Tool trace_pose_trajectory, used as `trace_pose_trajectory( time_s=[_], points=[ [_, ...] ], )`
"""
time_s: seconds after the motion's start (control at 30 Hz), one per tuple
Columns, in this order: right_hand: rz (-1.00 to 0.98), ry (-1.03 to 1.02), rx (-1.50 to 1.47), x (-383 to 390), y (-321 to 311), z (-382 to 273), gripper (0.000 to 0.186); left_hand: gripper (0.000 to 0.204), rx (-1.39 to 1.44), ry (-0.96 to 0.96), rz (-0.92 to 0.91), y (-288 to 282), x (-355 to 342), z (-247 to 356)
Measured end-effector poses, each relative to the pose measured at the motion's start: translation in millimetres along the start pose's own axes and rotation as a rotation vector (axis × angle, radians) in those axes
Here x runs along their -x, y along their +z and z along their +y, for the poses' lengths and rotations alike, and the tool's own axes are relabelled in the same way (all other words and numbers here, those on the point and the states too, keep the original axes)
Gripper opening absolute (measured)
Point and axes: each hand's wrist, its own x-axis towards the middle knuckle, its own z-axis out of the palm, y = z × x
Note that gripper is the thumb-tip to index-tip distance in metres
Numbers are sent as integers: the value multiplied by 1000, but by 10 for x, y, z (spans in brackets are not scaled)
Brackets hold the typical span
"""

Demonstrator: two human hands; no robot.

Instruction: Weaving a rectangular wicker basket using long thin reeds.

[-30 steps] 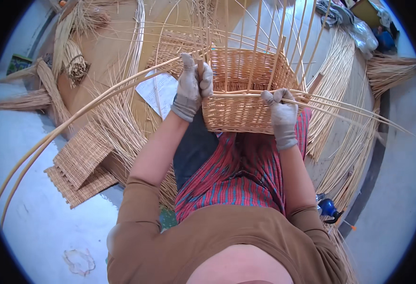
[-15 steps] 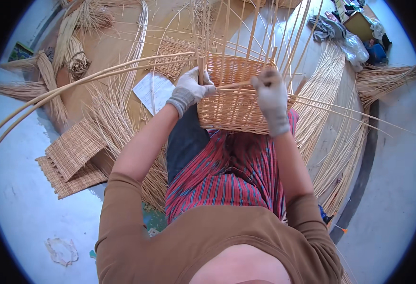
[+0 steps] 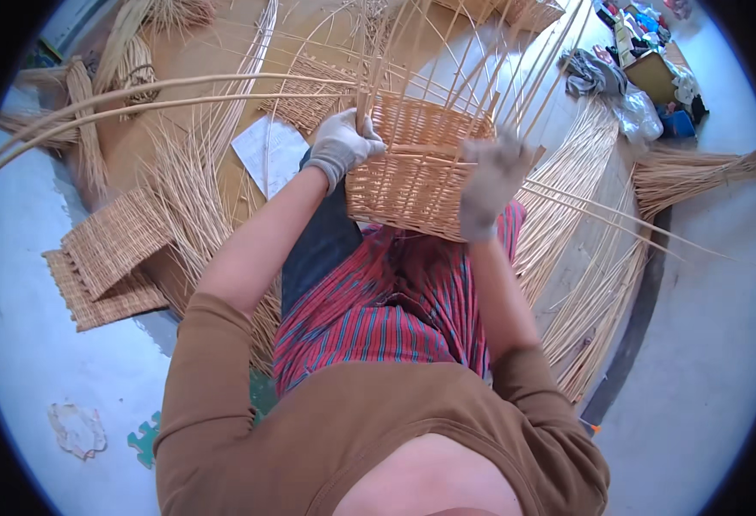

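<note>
A half-woven wicker basket [image 3: 405, 193] rests tilted against my lap, on a red striped apron [image 3: 386, 335]. Upright stakes [image 3: 459, 64] fan out from its top toward the far side. My left hand [image 3: 343, 148], in a pale knit glove, is closed around the basket's left edge by the corner post, its thumb over the weave. At the right edge my gloved right hand [image 3: 491, 182] is smeared by motion, so its fingers cannot be read. Between the two hands, a strand [image 3: 425, 153] crosses the front wall. Two long canes [image 3: 180, 83] run out from the left corner.
Loose wicker bundles [image 3: 571, 185] spread over the floor on the right, with a tied bundle [image 3: 696, 176] beyond. Flat woven panels [image 3: 120, 245] lie at left, and another panel [image 3: 309, 90] behind the basket. A paper sheet [image 3: 268, 155] lies near my left wrist. Bags and cloths [image 3: 601, 76] sit far right.
My right hand was closed at a strand on the front wall; it is now blurred at the right edge, slightly lower. The long canes have swung farther away, and the whole view has shifted.
</note>
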Motion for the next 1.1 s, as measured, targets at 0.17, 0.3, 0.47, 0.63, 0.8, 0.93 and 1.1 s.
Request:
trace_pose_trajectory(
  time_s=[0.17, 0.3, 0.47, 0.63, 0.8, 0.93, 1.1],
  points=[
    [8, 57, 119, 237, -287, 3, 19, 35, -67, 46, 18, 35, -54, -7],
    [113, 273, -188, 352, 24, -172, 29, 46, -296, 7, 280, 62, -2, -112],
    [-108, 195, -427, 203, -206, -147, 26, 47, -395, 15, 309, 264, 81, 244],
    [159, 703, -121, -94, -977, 77, 8, 27, -208, 472, 626, 298, 38, -9],
    [328, 517, -245, -20, -729, 17, 26, 44, -826, 133, 155, 898, 51, 287],
    [68, 462, -17, -197, -882, 8, 18, 57, -193, -199, -206, 777, -25, 364],
    [-193, 482, 221, -522, -672, -40, 12, 35, -133, 12, -133, 709, -84, -145]
  ],
)
